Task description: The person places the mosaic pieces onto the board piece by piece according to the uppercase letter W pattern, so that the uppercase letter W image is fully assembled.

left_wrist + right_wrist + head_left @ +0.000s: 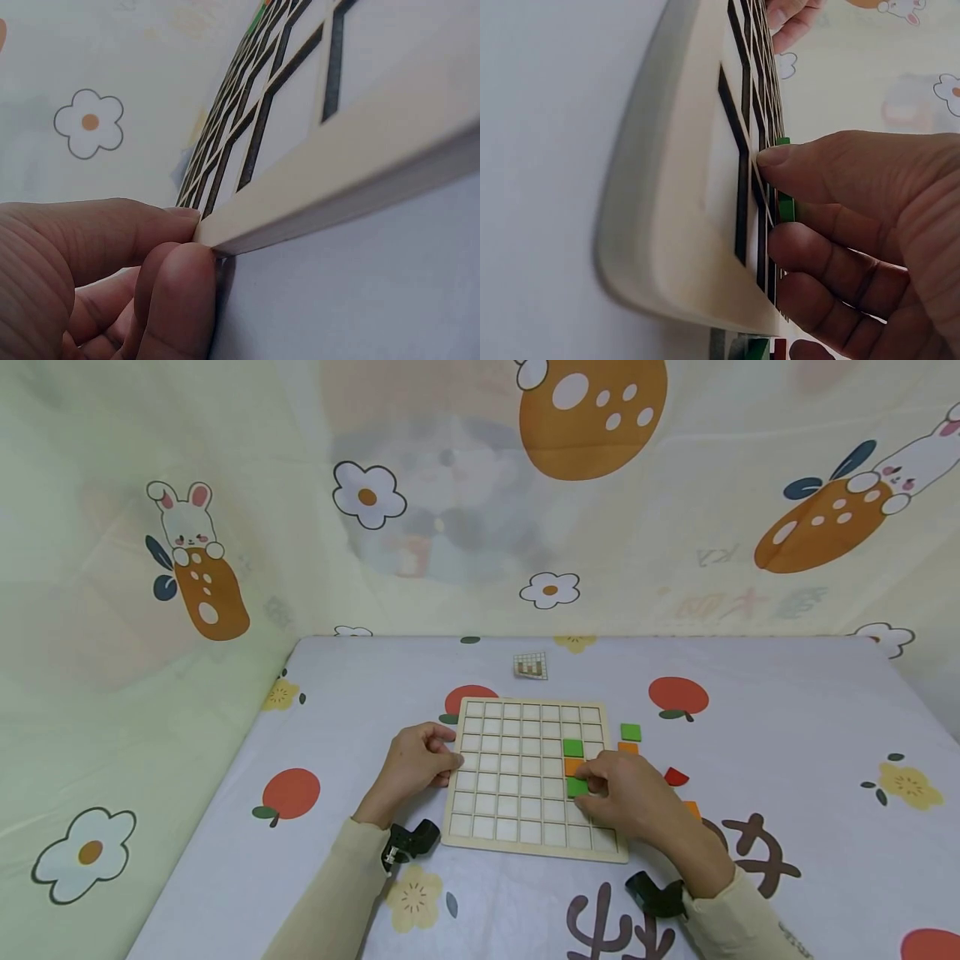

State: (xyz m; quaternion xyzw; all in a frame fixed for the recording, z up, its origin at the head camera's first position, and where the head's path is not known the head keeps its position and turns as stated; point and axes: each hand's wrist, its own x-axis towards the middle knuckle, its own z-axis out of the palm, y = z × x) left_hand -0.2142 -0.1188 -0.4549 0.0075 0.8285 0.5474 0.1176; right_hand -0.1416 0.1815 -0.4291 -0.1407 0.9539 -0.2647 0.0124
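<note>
Left hand (411, 764) pinches board (508, 783) edge. Right hand (633, 793) seems to pinch green tile (576, 788), board's right half; finger bump could unseat orange tile (572, 767).

Far curtain, right side (847, 610): faint red characters (720, 603) and a gray one (801, 602); they look reversed to me, and only one red shape resembles 大.
Above those: small gray letters (717, 557), also reversed-looking, too faint for me to read.
Tablecloth, near and right (840, 893): big brown strokes (771, 862) like lettering, partly behind my right arm; I cannot make out a word.
My right sleeve (727, 914): a line of tiny dark print (792, 937), unreadable.
</note>
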